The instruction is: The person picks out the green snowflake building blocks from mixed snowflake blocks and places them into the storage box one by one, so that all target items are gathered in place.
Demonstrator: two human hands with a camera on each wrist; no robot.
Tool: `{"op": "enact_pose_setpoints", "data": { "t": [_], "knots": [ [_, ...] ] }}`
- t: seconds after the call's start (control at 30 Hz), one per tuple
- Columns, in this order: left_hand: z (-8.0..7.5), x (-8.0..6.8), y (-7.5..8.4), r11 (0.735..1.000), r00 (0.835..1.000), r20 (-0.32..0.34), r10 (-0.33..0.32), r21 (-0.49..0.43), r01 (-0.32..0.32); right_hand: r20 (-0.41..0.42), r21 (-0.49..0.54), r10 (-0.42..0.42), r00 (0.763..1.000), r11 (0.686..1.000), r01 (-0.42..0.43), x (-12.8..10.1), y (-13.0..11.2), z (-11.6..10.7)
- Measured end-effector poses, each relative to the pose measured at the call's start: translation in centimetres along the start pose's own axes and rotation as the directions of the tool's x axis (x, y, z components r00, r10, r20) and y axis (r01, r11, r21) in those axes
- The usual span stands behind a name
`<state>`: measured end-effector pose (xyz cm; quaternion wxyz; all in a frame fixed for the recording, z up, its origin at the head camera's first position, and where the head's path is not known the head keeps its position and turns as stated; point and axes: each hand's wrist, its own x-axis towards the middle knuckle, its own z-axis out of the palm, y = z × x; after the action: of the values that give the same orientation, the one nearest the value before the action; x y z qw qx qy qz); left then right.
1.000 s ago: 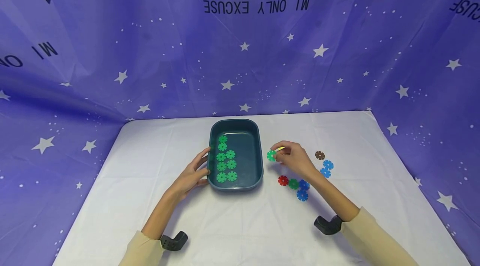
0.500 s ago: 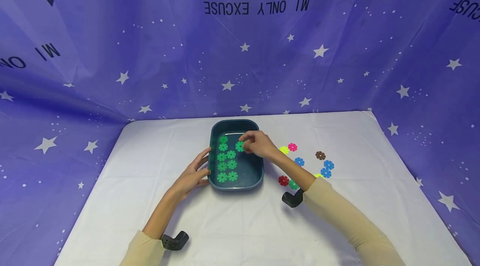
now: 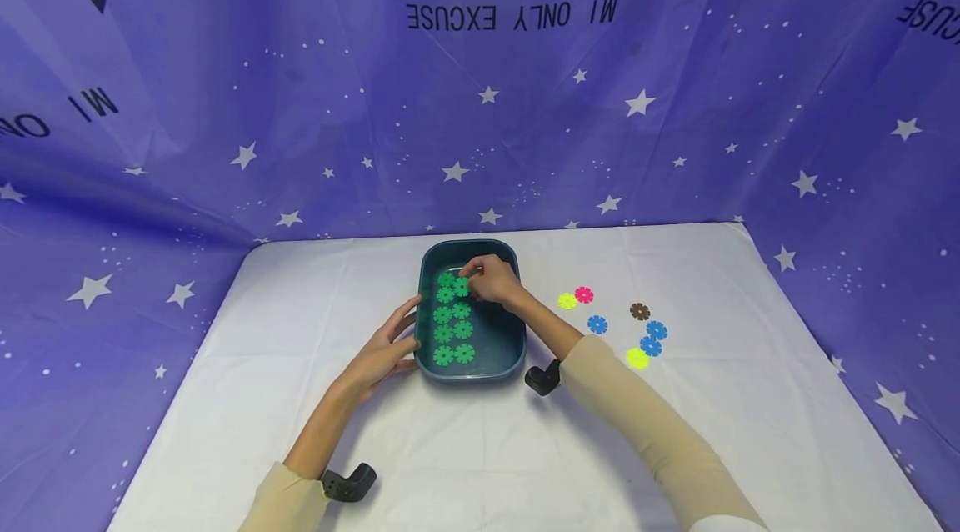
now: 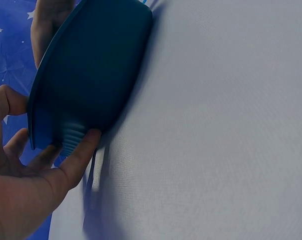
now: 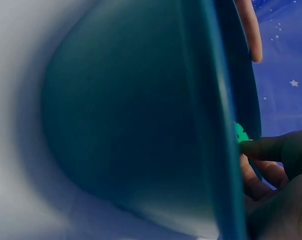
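Note:
A dark teal tray point(image 3: 517, 332) sits mid-table with several green snowflake discs point(image 3: 444, 334) laid flat in two columns. My right hand point(image 3: 467, 273) reaches into the tray's far part and pinches one green disc point(image 3: 462, 286) at the top of the right column. The right wrist view shows that disc point(image 5: 239, 134) at my fingertips point(image 5: 256, 147) just past the tray rim point(image 5: 211, 100). My left hand point(image 3: 408, 336) rests against the tray's left wall, fingers straight. In the left wrist view its thumb point(image 4: 80, 150) presses the tray's outer wall point(image 4: 90, 75).
Loose discs lie on the white cloth right of the tray: yellow point(image 3: 567, 301), pink point(image 3: 584, 294), blue point(image 3: 597, 323), brown point(image 3: 640, 311), two blue point(image 3: 654, 338) and another yellow point(image 3: 637, 358). Purple starry fabric rises behind and at both sides.
My right hand carried a green disc from the table right of the tray into the tray, then leftward to its far part. The left hand has stayed on the tray's edge.

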<state>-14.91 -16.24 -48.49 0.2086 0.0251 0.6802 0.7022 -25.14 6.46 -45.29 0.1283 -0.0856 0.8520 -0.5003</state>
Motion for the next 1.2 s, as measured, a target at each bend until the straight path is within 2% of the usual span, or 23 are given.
{"op": "enact_pose_setpoints", "data": {
  "t": [0.13, 0.4, 0.67, 0.9, 1.2],
  "knots": [
    [-0.1, 0.0, 0.0, 1.0, 1.0, -0.003, -0.002, 0.009, 0.002, -0.031, -0.006, 0.021, 0.999, 1.0, -0.021, 0.4, 0.1, 0.6],
    [0.0, 0.0, -0.1, 1.0, 1.0, 0.001, -0.006, 0.006, 0.006, -0.109, -0.096, 0.076, 0.991, 0.992, -0.087, 1.0, 1.3, 1.5],
    [0.0, 0.0, -0.1, 1.0, 1.0, -0.009, -0.005, 0.012, 0.005, -0.149, -0.089, 0.07, 0.986, 0.992, -0.084, 1.3, 1.9, 1.9],
    [0.0, 0.0, -0.2, 1.0, 1.0, -0.007, -0.002, 0.01, 0.003, -0.165, -0.059, 0.091, 0.982, 0.993, -0.102, 1.6, 2.1, 2.1],
    [0.1, 0.0, -0.1, 1.0, 1.0, -0.014, -0.006, 0.012, 0.007, -0.159, -0.112, 0.066, 0.985, 0.99, -0.085, 1.4, 2.1, 2.2]
  ]
}}
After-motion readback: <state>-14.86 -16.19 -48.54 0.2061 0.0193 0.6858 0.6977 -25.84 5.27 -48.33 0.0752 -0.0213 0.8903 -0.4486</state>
